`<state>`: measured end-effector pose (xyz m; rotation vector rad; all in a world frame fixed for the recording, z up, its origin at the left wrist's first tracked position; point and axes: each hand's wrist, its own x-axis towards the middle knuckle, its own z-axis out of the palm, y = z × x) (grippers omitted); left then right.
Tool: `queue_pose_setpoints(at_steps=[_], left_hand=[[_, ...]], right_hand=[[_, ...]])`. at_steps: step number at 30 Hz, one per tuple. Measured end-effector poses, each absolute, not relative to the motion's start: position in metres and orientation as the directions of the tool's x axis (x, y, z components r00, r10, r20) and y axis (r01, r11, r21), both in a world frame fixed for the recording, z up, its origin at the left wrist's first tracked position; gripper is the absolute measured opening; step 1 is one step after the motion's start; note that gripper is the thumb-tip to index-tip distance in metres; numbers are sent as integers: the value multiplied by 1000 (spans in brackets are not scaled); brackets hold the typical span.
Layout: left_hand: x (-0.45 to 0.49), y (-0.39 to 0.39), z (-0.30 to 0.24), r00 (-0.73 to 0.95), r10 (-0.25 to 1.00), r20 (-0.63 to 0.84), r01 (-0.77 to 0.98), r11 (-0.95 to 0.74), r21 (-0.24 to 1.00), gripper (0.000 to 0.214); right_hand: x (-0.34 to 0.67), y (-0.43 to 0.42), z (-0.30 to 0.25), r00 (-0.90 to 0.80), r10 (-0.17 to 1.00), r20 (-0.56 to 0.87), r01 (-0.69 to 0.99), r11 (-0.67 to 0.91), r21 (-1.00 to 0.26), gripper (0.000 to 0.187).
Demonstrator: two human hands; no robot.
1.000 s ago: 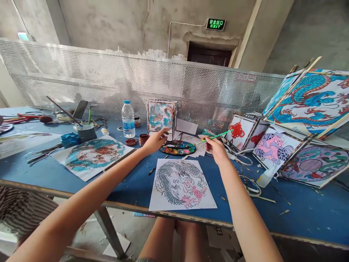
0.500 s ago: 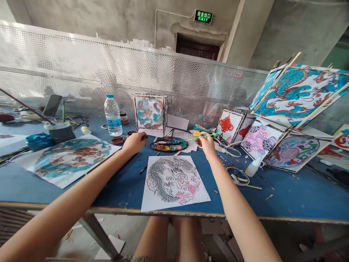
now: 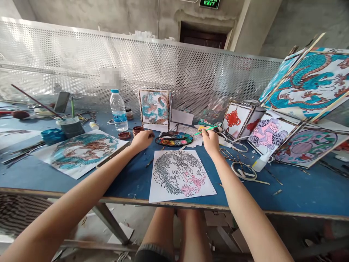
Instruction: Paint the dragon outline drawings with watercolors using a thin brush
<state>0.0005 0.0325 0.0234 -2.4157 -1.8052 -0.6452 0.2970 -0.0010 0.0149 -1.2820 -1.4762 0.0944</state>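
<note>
In my right hand [image 3: 211, 141] is a thin green paintbrush [image 3: 212, 128], pinched between the fingers, its tip pointing left near the palette's right end. The oval paint palette [image 3: 174, 142] holds wells of several colours. Just left of it rests my left hand [image 3: 142, 141], fingers curled; whether they touch the palette or hold anything is hidden. Between my forearms lies a white sheet with a dragon line drawing [image 3: 178, 174], its lower right part tinted pink. Open jars of brown-red paint [image 3: 137, 130] stand behind my left hand.
A water bottle [image 3: 119, 111] and a small painted lantern [image 3: 155, 107] stand at the back. On the left lie a painted dragon sheet [image 3: 84, 151], a blue paint tub [image 3: 53, 136] and a brush cup [image 3: 71, 127]. Lanterns [image 3: 269, 133], a glue bottle [image 3: 261, 162] and tape rolls [image 3: 244, 171] fill the right.
The camera view has shifted, so most things appear further right and slightly higher. The brush in my right hand has moved a little away from the palette and tilts more steeply.
</note>
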Motion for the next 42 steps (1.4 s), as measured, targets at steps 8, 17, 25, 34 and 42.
queue_pose_setpoints(at_steps=[8, 17, 25, 34, 42], left_hand=[[5, 29, 20, 290, 905, 312, 911, -361, 201, 28], [3, 33, 16, 300, 906, 299, 916, -361, 174, 29], [2, 35, 14, 299, 913, 278, 919, -354, 173, 29], [2, 35, 13, 313, 914, 256, 916, -362, 175, 30], [4, 33, 13, 332, 914, 235, 916, -371, 151, 31]], right_hand=[[286, -1, 6, 84, 709, 700, 660, 487, -572, 28], [284, -1, 6, 86, 700, 708, 643, 504, -577, 41], [279, -7, 12, 85, 705, 704, 608, 523, -597, 36], [268, -17, 17, -41, 720, 693, 520, 607, -600, 31], [254, -21, 12, -156, 744, 649, 455, 638, -621, 31]])
